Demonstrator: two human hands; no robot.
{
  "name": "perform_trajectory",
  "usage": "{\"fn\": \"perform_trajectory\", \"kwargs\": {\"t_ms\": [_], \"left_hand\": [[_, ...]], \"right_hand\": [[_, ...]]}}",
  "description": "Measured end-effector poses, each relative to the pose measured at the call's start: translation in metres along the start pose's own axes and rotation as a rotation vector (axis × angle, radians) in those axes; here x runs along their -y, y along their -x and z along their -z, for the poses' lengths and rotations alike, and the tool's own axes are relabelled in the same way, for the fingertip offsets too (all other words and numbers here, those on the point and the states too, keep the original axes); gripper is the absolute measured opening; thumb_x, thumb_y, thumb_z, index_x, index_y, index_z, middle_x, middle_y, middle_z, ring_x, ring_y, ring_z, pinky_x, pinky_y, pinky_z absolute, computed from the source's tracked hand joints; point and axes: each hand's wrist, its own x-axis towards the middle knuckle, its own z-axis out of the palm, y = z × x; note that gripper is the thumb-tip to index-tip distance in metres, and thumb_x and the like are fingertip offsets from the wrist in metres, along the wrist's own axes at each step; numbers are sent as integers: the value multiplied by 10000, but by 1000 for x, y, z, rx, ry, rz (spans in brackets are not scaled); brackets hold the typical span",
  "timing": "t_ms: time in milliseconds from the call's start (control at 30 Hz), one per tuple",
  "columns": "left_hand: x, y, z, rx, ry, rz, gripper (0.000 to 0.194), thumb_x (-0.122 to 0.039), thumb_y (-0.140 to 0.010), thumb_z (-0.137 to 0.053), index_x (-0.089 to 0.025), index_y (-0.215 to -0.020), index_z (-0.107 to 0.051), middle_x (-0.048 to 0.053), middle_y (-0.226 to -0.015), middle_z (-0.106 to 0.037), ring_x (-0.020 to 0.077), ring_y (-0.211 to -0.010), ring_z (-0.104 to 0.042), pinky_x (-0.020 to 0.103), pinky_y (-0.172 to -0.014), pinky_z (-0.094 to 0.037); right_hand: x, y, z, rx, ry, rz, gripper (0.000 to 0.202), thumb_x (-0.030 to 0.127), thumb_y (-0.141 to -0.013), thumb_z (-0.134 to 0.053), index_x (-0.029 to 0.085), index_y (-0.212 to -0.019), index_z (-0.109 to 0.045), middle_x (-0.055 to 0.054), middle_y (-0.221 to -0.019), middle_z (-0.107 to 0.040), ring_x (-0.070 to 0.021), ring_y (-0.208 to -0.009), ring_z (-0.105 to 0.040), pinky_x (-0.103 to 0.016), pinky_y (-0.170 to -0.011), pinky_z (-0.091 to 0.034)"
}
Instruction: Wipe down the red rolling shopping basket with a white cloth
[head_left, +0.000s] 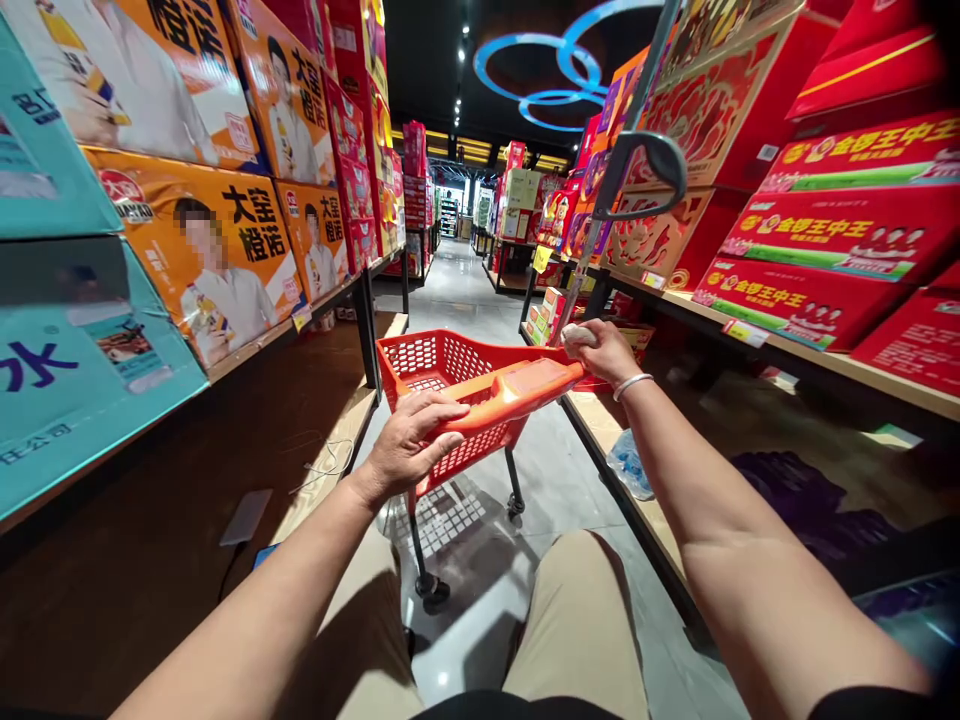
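Observation:
In front of my knees stands an orange-red shopping cart (469,450) with a perforated plastic basket and dark legs on casters. My left hand (412,440) grips the left part of its handle bar (517,390), the fingers over the top and the thumb on the near side. At the far right end of that bar, my right hand (606,348) is closed on a crumpled whitish cloth (579,338), pressed close to the handle. The fingers' undersides are hidden. A pale band circles my right wrist.
Shelves with orange drink cartons (202,250) and turquoise boxes (82,350) line the left. Red boxes (825,235) fill the right shelf, where a dark hooked handle (645,175) juts out. A clear plastic bag (631,465) lies on the lower right shelf. The tiled aisle (450,265) runs ahead.

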Motion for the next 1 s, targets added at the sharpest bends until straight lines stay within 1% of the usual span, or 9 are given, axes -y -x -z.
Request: {"fn": "perform_trajectory", "kwargs": {"t_ms": [100, 200, 333, 467, 600, 733, 867, 933, 1000], "left_hand": [[15, 5, 9, -5, -22, 56, 281, -393, -959, -594, -241, -1160, -718, 90, -1188, -689, 254, -1145, -621, 452, -1075, -446], [32, 10, 17, -38, -62, 107, 296, -398, -958, -551, -245, -1153, -713, 102, -1258, -663, 278, -1254, -552, 499, -1133, -382], [51, 15, 30, -74, -147, 188, 361, -414, -961, -501, -246, -1213, -697, 104, -1335, -634, 294, -1294, -511, 537, -1147, -339], [47, 7, 37, -98, -334, 245, 395, -428, -938, -491, -268, -1218, -719, 96, -1351, -634, 331, -1299, -486, 587, -1131, -302], [20, -26, 20, -53, -448, 141, 345, -392, -914, -561, -316, -1206, -728, 61, -1319, -664, 305, -1272, -538, 565, -1154, -264], [5, -60, -12, 58, -483, 133, 477, -410, -916, -595, -266, -1369, -643, 111, -1410, -614, 319, -1316, -524, 553, -1145, -300], [21, -68, -28, 133, -521, 186, 477, -430, -905, -635, -257, -1349, -666, 138, -1395, -621, 372, -1291, -525, 592, -1092, -345], [34, -64, -25, 137, -527, 167, 477, -454, -904, -650, -270, -1343, -672, 128, -1418, -610, 367, -1315, -511, 578, -1108, -339], [45, -61, -19, 152, -514, 137, 492, -517, -912, -647, -286, -1346, -671, 114, -1434, -607, 342, -1326, -511, 547, -1123, -335]], "right_hand": [[-2, 6, -2, -8, -34, -17, 369, 242, -723, -626, 224, -1076, -728, -56, -1001, -647, -216, -926, -609, -331, -843, -495], [13, 23, -5, -88, -78, -43, 368, 314, -740, -644, 236, -1092, -719, -59, -1029, -645, -229, -932, -614, -353, -851, -505], [36, 50, -7, -220, -179, -37, 381, 353, -794, -634, 226, -1150, -690, -89, -1115, -640, -257, -1014, -618, -400, -917, -509], [54, 72, -9, -282, -237, 33, 357, 414, -870, -624, 235, -1175, -669, -96, -1169, -619, -262, -1068, -614, -413, -954, -508], [70, 82, -11, -278, -239, 163, 332, 340, -889, -615, 246, -1205, -651, -97, -1180, -616, -265, -1116, -596, -426, -998, -499], [95, 87, -14, -230, -156, 283, 350, 261, -886, -633, 260, -1235, -653, -98, -1233, -635, -281, -1142, -580, -471, -1018, -468], [120, 96, -20, -87, -55, 499, 283, 250, -922, -658, 339, -1188, -705, -49, -1321, -657, -273, -1164, -557, -480, -1018, -453], [122, 101, -20, -55, -43, 602, 242, 234, -942, -645, 377, -1114, -737, -13, -1296, -683, -259, -1194, -547, -482, -1046, -446], [115, 106, -17, -57, -67, 640, 224, 225, -943, -645, 385, -1051, -759, 5, -1256, -701, -248, -1217, -548, -482, -1072, -449]]}}
